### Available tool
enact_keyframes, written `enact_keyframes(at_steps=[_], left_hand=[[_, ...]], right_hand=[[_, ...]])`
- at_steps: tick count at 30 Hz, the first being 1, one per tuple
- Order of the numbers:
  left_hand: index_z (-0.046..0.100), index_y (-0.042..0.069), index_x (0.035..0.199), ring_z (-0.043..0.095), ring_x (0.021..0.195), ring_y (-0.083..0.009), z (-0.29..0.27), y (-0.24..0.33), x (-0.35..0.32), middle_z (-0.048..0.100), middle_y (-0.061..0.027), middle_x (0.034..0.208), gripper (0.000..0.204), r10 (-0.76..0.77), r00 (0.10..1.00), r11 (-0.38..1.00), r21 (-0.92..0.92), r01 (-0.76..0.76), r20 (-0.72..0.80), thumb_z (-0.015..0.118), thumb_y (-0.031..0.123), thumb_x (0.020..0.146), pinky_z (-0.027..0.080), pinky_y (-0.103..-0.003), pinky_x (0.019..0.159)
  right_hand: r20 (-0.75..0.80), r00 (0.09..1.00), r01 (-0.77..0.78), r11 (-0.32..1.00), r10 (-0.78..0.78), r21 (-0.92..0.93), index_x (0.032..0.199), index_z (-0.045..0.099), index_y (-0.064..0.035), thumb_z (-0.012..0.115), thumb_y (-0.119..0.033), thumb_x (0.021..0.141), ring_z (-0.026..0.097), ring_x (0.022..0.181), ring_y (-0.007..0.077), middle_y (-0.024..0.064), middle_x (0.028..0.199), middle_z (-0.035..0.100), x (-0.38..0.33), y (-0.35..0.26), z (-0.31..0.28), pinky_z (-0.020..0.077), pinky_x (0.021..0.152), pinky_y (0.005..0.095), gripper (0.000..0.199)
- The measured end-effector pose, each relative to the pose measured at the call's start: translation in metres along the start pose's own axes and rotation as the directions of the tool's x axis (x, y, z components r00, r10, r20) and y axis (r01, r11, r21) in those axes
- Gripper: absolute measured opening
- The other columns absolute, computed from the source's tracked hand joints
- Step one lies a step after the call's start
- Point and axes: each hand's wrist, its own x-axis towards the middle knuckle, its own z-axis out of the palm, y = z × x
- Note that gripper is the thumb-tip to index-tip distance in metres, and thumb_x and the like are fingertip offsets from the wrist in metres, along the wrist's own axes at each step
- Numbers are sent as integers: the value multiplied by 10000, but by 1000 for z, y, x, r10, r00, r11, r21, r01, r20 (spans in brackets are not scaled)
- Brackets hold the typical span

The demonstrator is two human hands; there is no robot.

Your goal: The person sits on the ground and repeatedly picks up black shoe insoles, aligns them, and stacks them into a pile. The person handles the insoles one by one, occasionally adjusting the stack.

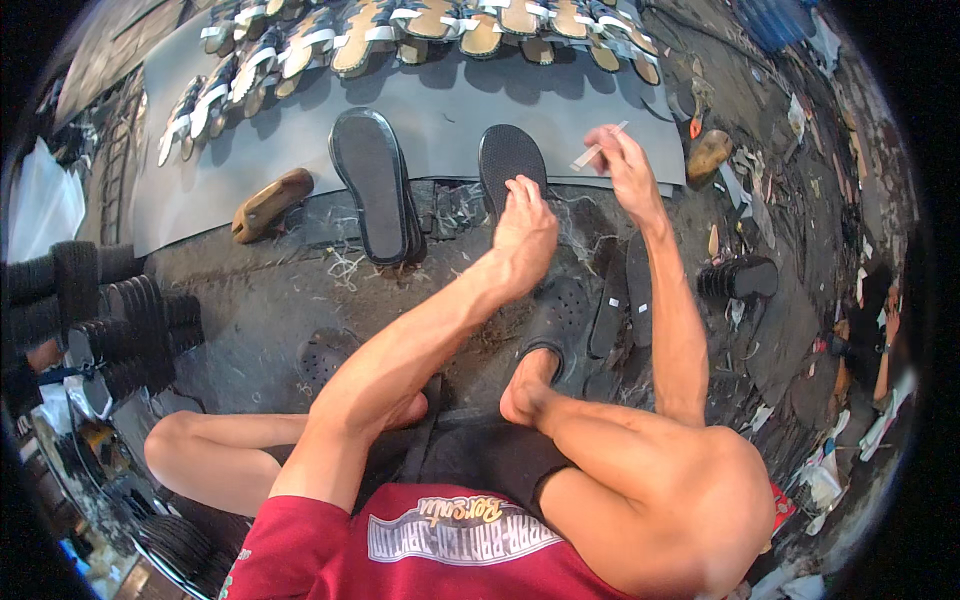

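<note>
A black textured shoe sole [508, 150] stands out ahead of me. My left hand [526, 232] grips its near end, with the fingertips pressed on the top face. Further right, my right hand [628, 172] is raised off the ground. A small whitish strip [584, 160] is pinched between its thumb and fingers, beside the sole but apart from it. Left of the held sole lies a short stack of larger black soles [368, 180] with raised glossy rims. The underside of the held sole is hidden.
A grey sheet [240, 185] carries rows of sandals [430, 20] at the back. Wooden shoe lasts lie left [272, 205] and right [709, 157]. Stacked dark soles [110, 320] stand at far left, a smaller pile [745, 277] at right. Near my feet is a dark clog [560, 315].
</note>
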Motion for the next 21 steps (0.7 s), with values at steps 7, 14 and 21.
enact_keyframes(at_steps=[7, 14, 21], left_hand=[[684, -131, 1449, 524, 1461, -624, 0, 29, 9, 525, -479, 1557, 607, -143, 982, 989, 47, 138, 124, 676, 256, 980, 363, -704, 1264], [710, -144, 1400, 522, 1454, -639, -3, 15, 7, 538, -495, 1524, 566, -77, 986, 978, -183, 104, 150, 709, 196, 948, 401, -627, 1267], [626, -216, 1439, 502, 1498, -600, 2, 13, 4, 467, -482, 1600, 647, -172, 983, 959, -217, 183, 72, 747, 142, 914, 434, -553, 1265]], right_hand=[[588, 808, 181, 968, -47, -171, 1086, 768, 7, 594, -276, 1148, 792, 898, 232, 130, 970, 824, 41, -58, 74, 611, 846, 397, 337], [715, 688, 445, 851, -126, -278, 1072, 764, -23, 577, -279, 1125, 759, 920, 323, 124, 903, 799, 49, -52, 87, 594, 896, 467, 321], [536, 769, 604, 672, -349, -429, 1118, 791, -129, 584, -341, 1127, 691, 1043, 297, 43, 947, 805, 73, -29, 100, 538, 938, 490, 297]])
